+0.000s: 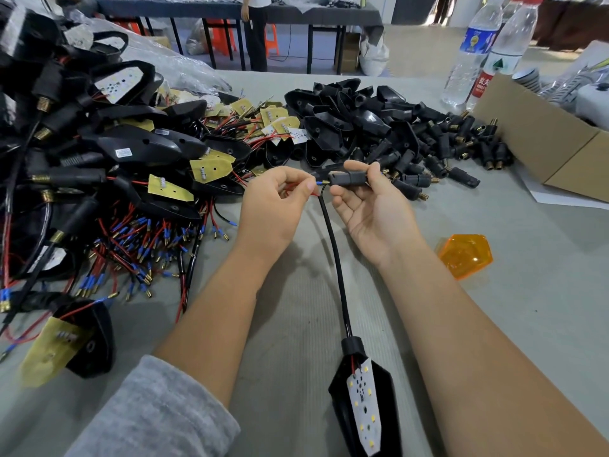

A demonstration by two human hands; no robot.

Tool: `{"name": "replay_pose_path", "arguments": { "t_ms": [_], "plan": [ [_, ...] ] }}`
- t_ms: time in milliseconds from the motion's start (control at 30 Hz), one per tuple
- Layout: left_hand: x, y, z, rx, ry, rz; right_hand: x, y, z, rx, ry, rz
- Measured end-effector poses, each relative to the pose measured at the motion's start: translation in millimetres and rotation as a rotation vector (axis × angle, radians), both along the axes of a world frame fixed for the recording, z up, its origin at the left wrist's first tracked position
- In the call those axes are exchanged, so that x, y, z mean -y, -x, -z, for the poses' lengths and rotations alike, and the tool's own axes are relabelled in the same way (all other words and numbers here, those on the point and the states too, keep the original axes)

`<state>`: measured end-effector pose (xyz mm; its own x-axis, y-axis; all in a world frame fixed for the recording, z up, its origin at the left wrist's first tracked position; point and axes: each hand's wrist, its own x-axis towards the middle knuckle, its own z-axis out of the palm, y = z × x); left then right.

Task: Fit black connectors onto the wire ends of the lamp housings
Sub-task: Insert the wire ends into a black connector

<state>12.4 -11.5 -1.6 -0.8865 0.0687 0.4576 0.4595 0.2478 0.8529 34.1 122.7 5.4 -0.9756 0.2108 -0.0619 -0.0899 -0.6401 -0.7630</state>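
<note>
While heaps of lamp housings [108,150] crowd the grey table [494,252], one housing [364,400] lies near the person, its cable [333,245] rising to the hands. Right hand [372,209] grips a black connector [347,178]; left hand [273,206] pinches the blue-tipped wire end [319,183] at its brass mouth.
</note>
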Motion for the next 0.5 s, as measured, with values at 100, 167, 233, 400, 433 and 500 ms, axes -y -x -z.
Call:
{"name": "replay_pose_path", "arguments": {
  "t_ms": [100, 167, 233, 400, 433, 500],
  "plan": [
    [-0.3, 0.5, -0.4, -0.006, -0.019, -0.005, 0.2, 0.1, -0.5, 0.007, 0.014, -0.014],
    [-1.2, -0.5, -0.9, 0.006, -0.021, 0.008, 0.5, 0.1, -0.4, 0.013, 0.021, -0.014],
    [-2.3, -1.5, -1.3, 0.026, -0.025, 0.014, 0.6, 0.1, 0.2, 0.018, 0.024, -0.015],
    [-2.6, -0.7, -2.3, 0.05, -0.032, -0.012, 0.9, 1.1, 0.9, 0.018, 0.028, -0.021],
    [-2.6, -0.8, -2.4, 0.049, -0.032, -0.01, 0.7, 1.2, 0.9, 0.015, 0.027, -0.021],
    [-2.2, -1.7, -2.6, 0.043, -0.025, 0.003, 0.1, 1.1, 1.3, 0.01, 0.023, -0.018]
  ]
}}
